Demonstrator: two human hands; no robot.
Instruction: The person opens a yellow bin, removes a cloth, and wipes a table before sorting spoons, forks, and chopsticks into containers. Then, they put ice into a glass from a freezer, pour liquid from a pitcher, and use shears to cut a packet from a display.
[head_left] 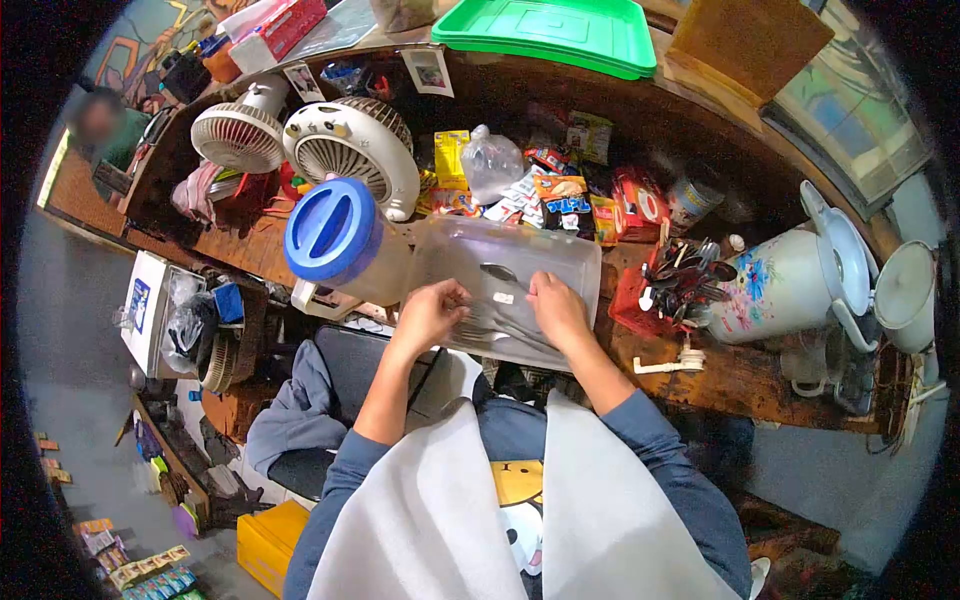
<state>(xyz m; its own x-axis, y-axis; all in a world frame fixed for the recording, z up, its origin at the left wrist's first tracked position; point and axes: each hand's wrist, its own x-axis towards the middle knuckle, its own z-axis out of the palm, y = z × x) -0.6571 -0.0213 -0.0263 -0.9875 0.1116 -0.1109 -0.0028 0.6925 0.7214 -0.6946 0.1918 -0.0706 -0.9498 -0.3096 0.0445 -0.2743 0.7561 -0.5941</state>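
A clear plastic bin [577, 262] sits on the wooden counter in front of me, with several metal spoons and other cutlery [505, 325] lying in it. My left hand [433, 312] is over the bin's left side, its fingers curled together; whatever they may hold is hidden. Over the right side, my right hand [558, 308] is closed in a pinch. One spoon [497, 271] points its bowl left, and its handle runs to the right fingertips. Left of the bin, close to my left hand, stands a clear pitcher with a blue lid [331, 230].
Two fans [348, 150] stand at the back left, near snack packets [565, 200] and a tied plastic bag [490, 163]. To the right are a red cutlery holder [640, 300], a floral container [765, 290] and a white plastic fitting [672, 362]. Green trays [545, 30] lie on the upper shelf.
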